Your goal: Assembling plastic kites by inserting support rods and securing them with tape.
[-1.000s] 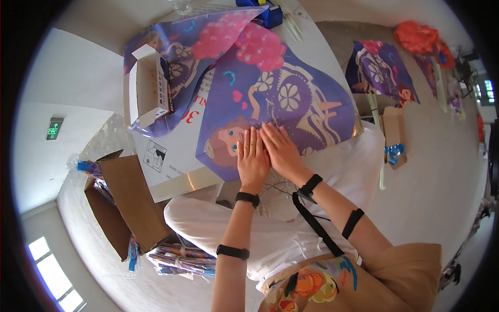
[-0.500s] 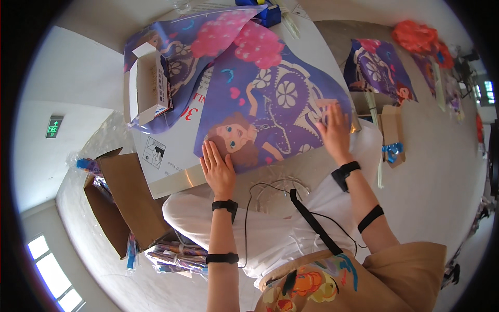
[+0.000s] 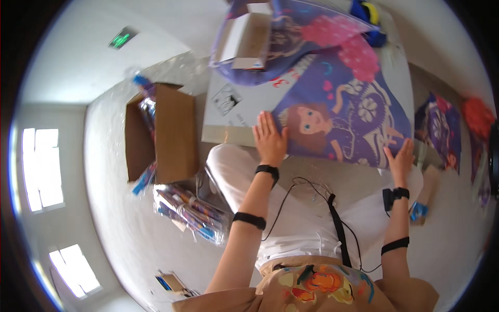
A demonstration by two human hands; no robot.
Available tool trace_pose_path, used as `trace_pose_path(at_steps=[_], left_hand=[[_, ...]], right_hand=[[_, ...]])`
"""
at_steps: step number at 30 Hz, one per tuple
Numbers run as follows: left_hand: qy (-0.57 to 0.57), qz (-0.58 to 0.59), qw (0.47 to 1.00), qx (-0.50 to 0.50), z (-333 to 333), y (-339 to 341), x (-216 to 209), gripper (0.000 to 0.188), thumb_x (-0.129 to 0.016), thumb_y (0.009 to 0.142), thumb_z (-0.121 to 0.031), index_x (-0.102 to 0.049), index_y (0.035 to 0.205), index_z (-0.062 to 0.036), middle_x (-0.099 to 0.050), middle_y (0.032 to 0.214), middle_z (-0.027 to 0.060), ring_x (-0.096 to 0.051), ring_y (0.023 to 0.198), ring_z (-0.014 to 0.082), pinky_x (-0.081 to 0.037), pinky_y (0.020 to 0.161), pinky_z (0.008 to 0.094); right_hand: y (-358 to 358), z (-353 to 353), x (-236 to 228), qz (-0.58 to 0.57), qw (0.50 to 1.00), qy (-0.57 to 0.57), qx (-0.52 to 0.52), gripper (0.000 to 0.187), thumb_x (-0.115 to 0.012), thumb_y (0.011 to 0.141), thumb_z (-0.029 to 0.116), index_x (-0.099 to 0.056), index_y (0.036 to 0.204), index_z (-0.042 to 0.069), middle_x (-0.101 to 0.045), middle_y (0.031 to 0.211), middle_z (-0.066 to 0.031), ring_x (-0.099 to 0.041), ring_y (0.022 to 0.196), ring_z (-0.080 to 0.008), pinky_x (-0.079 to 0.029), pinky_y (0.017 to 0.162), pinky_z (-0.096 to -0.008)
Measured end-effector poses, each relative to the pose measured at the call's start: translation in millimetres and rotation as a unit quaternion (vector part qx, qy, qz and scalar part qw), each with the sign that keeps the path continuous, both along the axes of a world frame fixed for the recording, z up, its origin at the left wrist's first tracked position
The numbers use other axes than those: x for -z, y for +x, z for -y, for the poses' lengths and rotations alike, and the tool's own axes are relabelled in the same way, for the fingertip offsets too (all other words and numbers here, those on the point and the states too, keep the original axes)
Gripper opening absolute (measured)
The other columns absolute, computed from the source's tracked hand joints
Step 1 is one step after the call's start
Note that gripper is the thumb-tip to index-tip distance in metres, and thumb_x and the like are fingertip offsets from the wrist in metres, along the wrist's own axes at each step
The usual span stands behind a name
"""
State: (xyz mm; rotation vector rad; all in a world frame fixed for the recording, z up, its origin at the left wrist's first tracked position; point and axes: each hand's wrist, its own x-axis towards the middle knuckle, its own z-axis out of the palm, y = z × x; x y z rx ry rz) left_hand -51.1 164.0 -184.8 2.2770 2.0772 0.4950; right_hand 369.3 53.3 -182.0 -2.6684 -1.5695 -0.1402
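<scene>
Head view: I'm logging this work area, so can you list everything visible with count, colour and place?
Kite sheet: one, purple with a cartoon girl print, flat on the low table under both hands.
Low table: one, white-grey, in front of the person.
Small carton: one, white and brown, open, at the table's far end.
Cardboard box: one, brown, open, on the floor to the left.
Bagged bundles: several, clear wrap with multicoloured contents, on the floor by the left knee.
More purple kites: at least one, on the floor to the right.
Left hand: flat, fingers spread, on the sheet's near left edge.
Right hand: flat on the sheet's near right corner.
</scene>
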Motion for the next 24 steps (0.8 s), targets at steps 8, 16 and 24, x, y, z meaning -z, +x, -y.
trace_pose_path(at_steps=[8, 16, 24], left_hand=[[-0.132, 0.084, 0.986, -0.055, -0.9, -9.9, -16.2, 0.076, -0.059, 0.086, -0.040, -0.033, 0.142, 0.0044, -0.032, 0.151, 0.0189, -0.028, 0.141, 0.0316, -0.025, 0.112, 0.0475], [0.158, 0.473, 0.857, -0.132, 12.1, -200.0, -146.4, 0.014, -0.059, 0.089, -0.004, -0.065, 0.101, -0.0008, -0.070, 0.094, 0.0101, -0.068, 0.083, 0.0169, -0.053, 0.074, 0.0280], [-0.092, 0.287, 0.879, -0.369, 83.1, -299.7, 129.5, 0.017, -0.063, 0.076, -0.012, -0.071, 0.091, -0.0108, -0.069, 0.091, 0.0154, -0.066, 0.090, 0.0350, -0.052, 0.078, 0.0434]], right_hand=[[27.7, -7.1, 25.6, -0.032, 0.997, -0.066, -0.016, 0.110, -0.064, 0.073, 0.070, -0.026, 0.145, -0.004, -0.030, 0.150, -0.0226, -0.029, 0.139, -0.0357, -0.030, 0.108, -0.0525], [39.2, -4.9, 5.4, -0.079, 0.987, 0.124, -0.061, 0.093, -0.058, 0.087, 0.059, -0.028, 0.143, -0.009, -0.031, 0.147, -0.0284, -0.032, 0.137, -0.0378, -0.028, 0.111, -0.0405], [-113.5, 52.1, -70.3, -0.196, 0.938, 0.052, -0.283, 0.052, -0.059, 0.093, 0.013, -0.040, 0.139, 0.000, -0.046, 0.138, -0.0187, -0.044, 0.129, -0.0322, -0.032, 0.107, -0.0410]])
